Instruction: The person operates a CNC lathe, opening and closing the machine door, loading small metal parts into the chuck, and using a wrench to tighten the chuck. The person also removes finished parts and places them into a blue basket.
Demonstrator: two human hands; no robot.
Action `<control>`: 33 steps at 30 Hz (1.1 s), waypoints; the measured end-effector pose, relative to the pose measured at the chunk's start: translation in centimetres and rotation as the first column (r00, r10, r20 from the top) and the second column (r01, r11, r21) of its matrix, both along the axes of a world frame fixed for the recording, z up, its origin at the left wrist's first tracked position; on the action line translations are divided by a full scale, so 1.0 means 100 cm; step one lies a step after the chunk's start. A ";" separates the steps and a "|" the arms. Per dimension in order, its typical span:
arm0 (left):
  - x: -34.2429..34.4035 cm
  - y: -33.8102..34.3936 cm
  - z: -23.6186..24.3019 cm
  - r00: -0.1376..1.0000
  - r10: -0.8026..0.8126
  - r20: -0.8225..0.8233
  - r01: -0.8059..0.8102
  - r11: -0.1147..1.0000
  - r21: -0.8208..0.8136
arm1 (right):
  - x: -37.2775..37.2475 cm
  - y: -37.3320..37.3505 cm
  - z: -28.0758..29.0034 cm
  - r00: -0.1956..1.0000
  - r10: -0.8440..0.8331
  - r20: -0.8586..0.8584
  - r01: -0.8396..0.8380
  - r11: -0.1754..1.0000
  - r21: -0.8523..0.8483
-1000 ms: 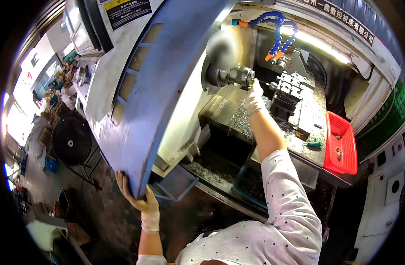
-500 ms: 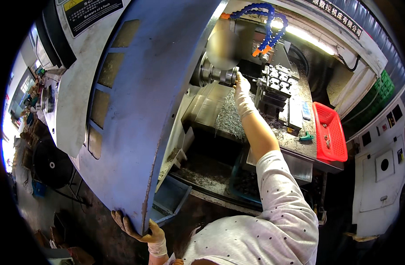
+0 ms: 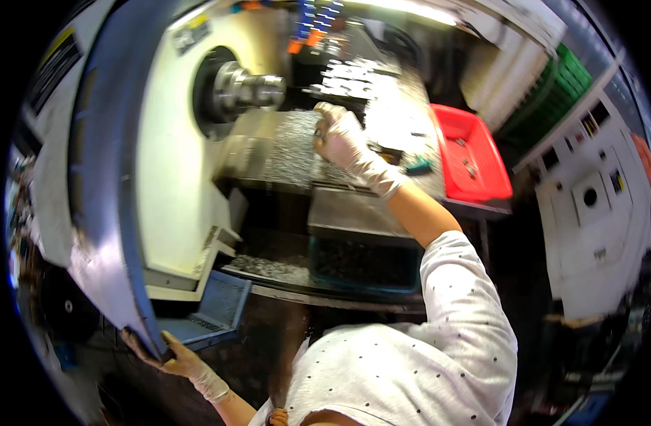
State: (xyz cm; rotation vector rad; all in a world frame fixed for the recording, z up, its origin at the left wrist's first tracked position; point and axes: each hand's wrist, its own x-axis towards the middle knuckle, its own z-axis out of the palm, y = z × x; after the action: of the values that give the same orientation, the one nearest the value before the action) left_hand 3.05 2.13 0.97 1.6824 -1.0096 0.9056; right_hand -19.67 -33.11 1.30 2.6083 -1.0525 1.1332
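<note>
My left hand, in a thin glove, grips the lower corner of the blue sliding door of a metal-cutting lathe. My right hand, also gloved, is stretched into the machine, just right of the shiny chuck. Its fingers are curled around something small; motion blur hides what it is. Below that hand lies the sloped bed covered in metal chips. The tool block behind the hand is smeared by blur.
A red plastic tray with a few small parts sits to the right of the machine. Green crates stand behind it. A white cabinet is at the far right. A dark chip bin sits under the bed.
The view has swung closer into the machine. My right hand has drawn back from the chuck toward the right. My left hand stays on the door's lower corner.
</note>
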 end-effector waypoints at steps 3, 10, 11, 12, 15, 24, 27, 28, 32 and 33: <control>-0.002 -0.003 0.003 0.999 -0.028 -0.014 0.028 0.999 -0.017 | -0.131 -0.003 0.012 0.925 -0.360 0.119 0.347 0.930 0.118; -0.002 0.002 0.006 0.998 -0.045 -0.046 0.042 0.997 -0.061 | -0.314 0.077 -0.039 0.732 -0.599 0.325 0.672 0.712 -0.203; -0.002 -0.003 0.004 0.995 -0.069 -0.065 0.064 0.995 -0.081 | -0.335 0.100 -0.060 0.682 -0.671 0.291 0.718 0.691 -0.090; 0.001 0.000 0.000 0.994 -0.073 -0.084 0.064 0.993 -0.102 | -0.348 0.118 -0.096 0.624 -0.774 0.111 0.760 0.634 0.142; 0.005 -0.008 -0.003 0.987 -0.119 -0.104 0.103 0.984 -0.145 | -0.378 0.179 -0.179 0.517 -0.507 -0.690 0.820 0.059 0.570; -0.002 -0.011 0.005 0.981 -0.076 -0.178 0.052 0.990 -0.135 | -0.388 0.195 -0.217 0.313 -0.421 -0.851 0.950 0.124 0.288; -0.005 -0.010 0.004 0.971 -0.136 -0.198 0.103 0.980 -0.168 | -0.393 0.210 -0.192 0.527 -0.519 -0.673 0.820 0.101 0.564; -0.003 -0.010 0.004 0.964 -0.173 -0.202 0.134 0.972 -0.191 | -0.398 0.219 -0.194 0.572 -0.564 -0.595 0.770 0.121 0.626; -0.011 -0.010 0.005 0.964 -0.188 -0.188 0.148 0.966 -0.210 | -0.353 0.259 -0.138 0.710 -0.682 0.176 0.235 0.465 0.854; -0.012 -0.012 0.005 0.966 -0.194 -0.171 0.154 0.963 -0.223 | -0.333 0.260 -0.123 0.673 -0.649 0.354 0.123 0.571 0.812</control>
State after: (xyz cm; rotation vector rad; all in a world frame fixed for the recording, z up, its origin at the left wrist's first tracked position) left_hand 1.83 0.97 1.44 1.4491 -0.8848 0.6927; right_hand -52.99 -7.06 -11.04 2.1078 -2.6281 1.7635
